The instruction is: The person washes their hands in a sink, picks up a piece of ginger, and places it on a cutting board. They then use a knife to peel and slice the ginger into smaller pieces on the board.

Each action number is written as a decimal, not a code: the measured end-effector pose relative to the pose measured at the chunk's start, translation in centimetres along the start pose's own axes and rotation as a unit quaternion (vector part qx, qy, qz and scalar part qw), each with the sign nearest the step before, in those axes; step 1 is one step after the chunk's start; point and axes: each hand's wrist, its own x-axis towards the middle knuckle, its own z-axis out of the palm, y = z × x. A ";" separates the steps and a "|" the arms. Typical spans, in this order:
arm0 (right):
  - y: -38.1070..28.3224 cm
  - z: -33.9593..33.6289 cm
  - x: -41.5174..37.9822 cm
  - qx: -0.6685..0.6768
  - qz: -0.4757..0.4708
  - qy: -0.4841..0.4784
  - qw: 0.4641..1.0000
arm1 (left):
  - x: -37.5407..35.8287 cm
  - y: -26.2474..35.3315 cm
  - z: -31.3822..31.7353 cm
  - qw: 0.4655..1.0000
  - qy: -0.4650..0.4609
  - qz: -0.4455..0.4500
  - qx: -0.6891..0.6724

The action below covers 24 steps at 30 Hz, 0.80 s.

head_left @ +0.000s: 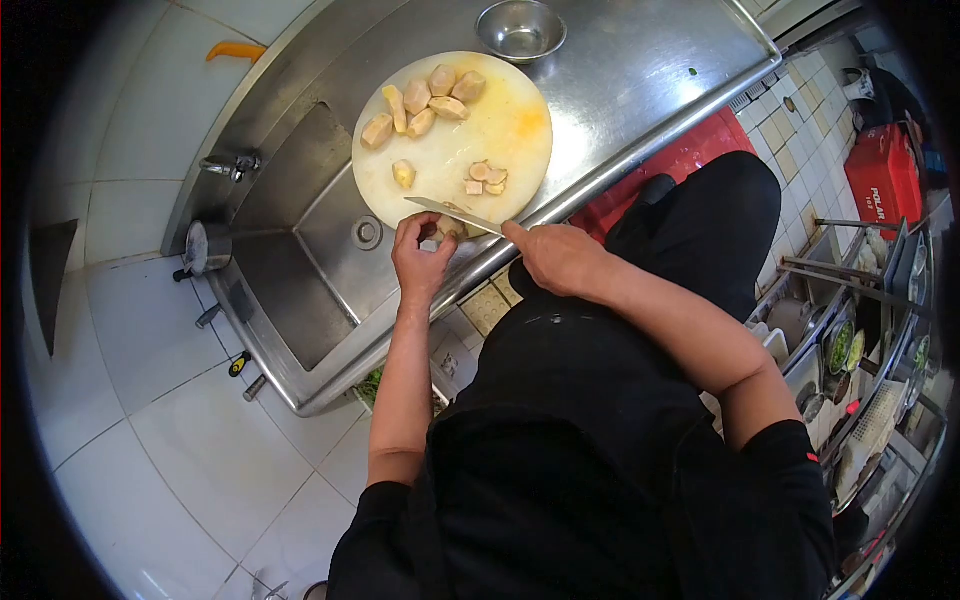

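My right hand (560, 260) grips the handle of a knife (455, 213), its blade pointing left over the near edge of a round white cutting board (520, 135). Under the blade, the fingers of my left hand (420, 255) are closed on a knobbly brownish piece of what looks like ginger (452, 228). Several pale peeled ginger chunks (418, 97) lie at the far side of the board. A single yellowish chunk (403, 174) is beyond my left hand. Small cut pieces (485, 178) sit in a cluster beyond the knife.
A metal bowl (520, 32) stands behind the board. The board rests on a steel counter (640, 65), partly overhanging a sink (300, 290) with a tap (230, 166). A metal pot (207, 247) is at the sink's left edge. Shelves with containers (840, 345) stand at the right.
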 end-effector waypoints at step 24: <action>1.8 0.8 -1.7 0.143 0.025 0.061 0.988 | 0.5 0.9 -2.4 0.984 -0.115 0.089 0.103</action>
